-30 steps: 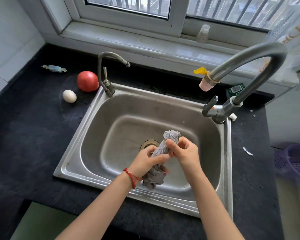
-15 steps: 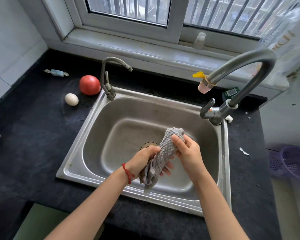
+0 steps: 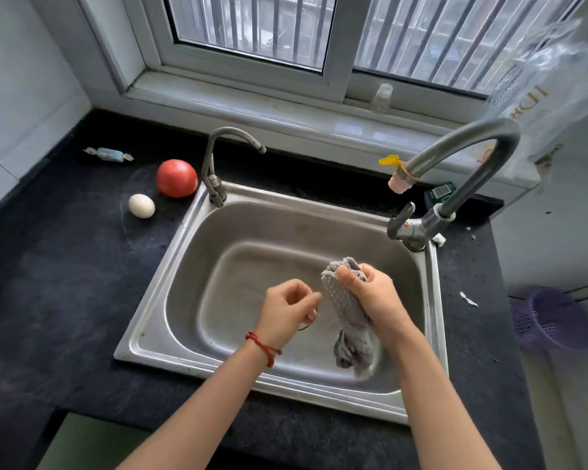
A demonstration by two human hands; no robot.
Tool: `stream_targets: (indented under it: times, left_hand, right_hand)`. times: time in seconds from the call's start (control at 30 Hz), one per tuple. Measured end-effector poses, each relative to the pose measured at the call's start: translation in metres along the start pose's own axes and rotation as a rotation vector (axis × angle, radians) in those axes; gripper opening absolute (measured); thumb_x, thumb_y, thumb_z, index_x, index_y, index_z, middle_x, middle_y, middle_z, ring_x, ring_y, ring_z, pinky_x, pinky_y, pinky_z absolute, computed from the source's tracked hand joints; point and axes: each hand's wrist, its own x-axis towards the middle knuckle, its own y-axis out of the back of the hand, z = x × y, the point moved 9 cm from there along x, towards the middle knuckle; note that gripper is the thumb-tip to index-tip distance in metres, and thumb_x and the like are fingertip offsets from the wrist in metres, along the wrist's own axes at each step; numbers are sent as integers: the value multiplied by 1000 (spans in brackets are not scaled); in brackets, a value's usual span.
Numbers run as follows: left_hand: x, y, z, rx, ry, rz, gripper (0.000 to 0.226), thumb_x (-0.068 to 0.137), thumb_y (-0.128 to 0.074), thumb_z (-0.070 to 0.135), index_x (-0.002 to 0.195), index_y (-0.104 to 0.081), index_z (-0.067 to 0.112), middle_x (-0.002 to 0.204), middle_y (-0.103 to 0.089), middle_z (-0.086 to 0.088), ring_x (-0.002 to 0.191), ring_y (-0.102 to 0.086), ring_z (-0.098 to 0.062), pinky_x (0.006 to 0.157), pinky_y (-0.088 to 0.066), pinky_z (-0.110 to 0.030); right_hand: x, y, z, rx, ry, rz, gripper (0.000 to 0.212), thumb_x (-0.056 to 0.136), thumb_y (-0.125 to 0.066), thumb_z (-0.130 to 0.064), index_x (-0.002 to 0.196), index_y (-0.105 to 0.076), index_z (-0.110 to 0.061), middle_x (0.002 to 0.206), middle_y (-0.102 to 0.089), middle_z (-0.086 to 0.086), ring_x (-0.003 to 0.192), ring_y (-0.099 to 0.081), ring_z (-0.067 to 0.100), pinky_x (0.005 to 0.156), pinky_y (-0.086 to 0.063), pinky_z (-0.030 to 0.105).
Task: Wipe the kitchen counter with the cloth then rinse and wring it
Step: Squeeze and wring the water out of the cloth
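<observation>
blur softens the lower tail of the grey cloth (image 3: 348, 310) where it hangs above the basin of the steel sink (image 3: 170, 290), so its folds there are hard to read. the drain is almost wholly hidden behind the left hand (image 3: 286, 312); only a thin dark arc shows beside the fingers. both forearms run out of the bottom edge. a purple basket (image 3: 554, 317) at the right edge is smeared and partly cut off, and a small white object at the far left edge is too cropped to name.

right hand (image 3: 374, 300) is clamped around the upper part of the cloth, thumb across the front, a bunched end poking out above the fist. the cloth is twisted into a rope and hangs over the right side of the sink, not touching the left hand.

left hand is loosely curled, fingers bent inward, holding nothing, just beside the cloth. a red string bracelet (image 3: 263, 347) circles that wrist.

on the dark tabletop (image 3: 65, 273) left of the sink sit a tomato (image 3: 176, 178), an egg (image 3: 141, 205) and a wrapped candy (image 3: 108, 155), each apart. the large faucet (image 3: 455, 164) arches over the right rim; a smaller tap (image 3: 218, 164) stands at the back left corner.
</observation>
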Motion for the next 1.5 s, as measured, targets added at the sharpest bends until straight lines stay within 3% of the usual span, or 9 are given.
stream_targets:
  times: [0.17,0.27,0.4,0.7,0.93,1.1,1.2,1.37,1.5]
  left_hand:
    - [7,5,8,-140,63,-103,16,80,-67,13,91,-59,20,83,-66,1,81,-62,-17,74,-53,-31]
    - [1,-14,14,-180,69,-246,23,81,-64,7,103,-62,12,88,-68,0,77,-66,-9,74,-55,-23]
    - [3,9,26,-182,-30,-40,17,75,-65,-6,87,-67,5,72,-70,4,68,-63,-5,70,-53,-21]
    - [2,40,41,-93,-115,265,19,71,-74,7,73,-56,11,68,-59,-2,65,-55,-14,64,-50,-27]
    - [3,-1,48,-435,-25,-198,33,54,-75,6,85,-66,6,75,-73,-3,71,-67,-15,65,-56,-23]
    - [-5,-25,58,-663,-13,-435,57,58,-66,4,112,-48,-1,93,-60,-13,80,-60,-22,71,-53,-30]
    - [-4,-30,50,-524,4,-393,64,54,-74,5,113,-48,2,94,-59,-12,83,-59,-24,72,-53,-32]
    - [-10,-26,60,223,-87,-200,12,69,-77,16,73,-67,9,73,-66,-3,66,-62,-5,63,-52,-20]
    - [-17,-21,60,59,-57,-59,17,66,-78,23,66,-69,9,56,-69,7,55,-64,-3,53,-51,-15]
  right_hand:
    - [-3,-8,-3,90,12,-56,84,44,-76,-59,99,-58,3,84,-62,13,77,-57,24,69,-47,36]
    - [-10,-20,-13,79,74,-53,77,45,-77,-64,93,-65,-4,90,-67,17,83,-61,26,78,-49,42]
    - [-19,-21,-28,-14,185,-10,18,71,-76,-21,82,-65,-13,73,-66,4,68,-62,10,61,-50,18]
    - [-42,-16,-53,-479,592,318,12,79,-66,-7,89,-73,-10,76,-67,-12,71,-62,-2,65,-50,11]
    - [-34,-5,-58,-126,413,288,16,91,-51,-11,76,-54,-18,69,-55,-7,62,-48,-1,61,-40,14]
    - [-34,9,-70,-116,434,301,18,95,-43,-23,78,-48,-25,71,-52,-8,64,-47,1,64,-40,25]
    - [-37,27,-73,-156,467,325,18,95,-43,-22,77,-47,-26,70,-53,-10,61,-49,-7,60,-39,16]
    - [-43,59,-74,-275,497,368,12,95,-44,-22,85,-48,-17,66,-52,-13,63,-52,-7,58,-37,10]
    - [-41,70,-74,-279,474,263,15,95,-43,-23,80,-47,-20,66,-52,-11,59,-52,-4,57,-38,11]
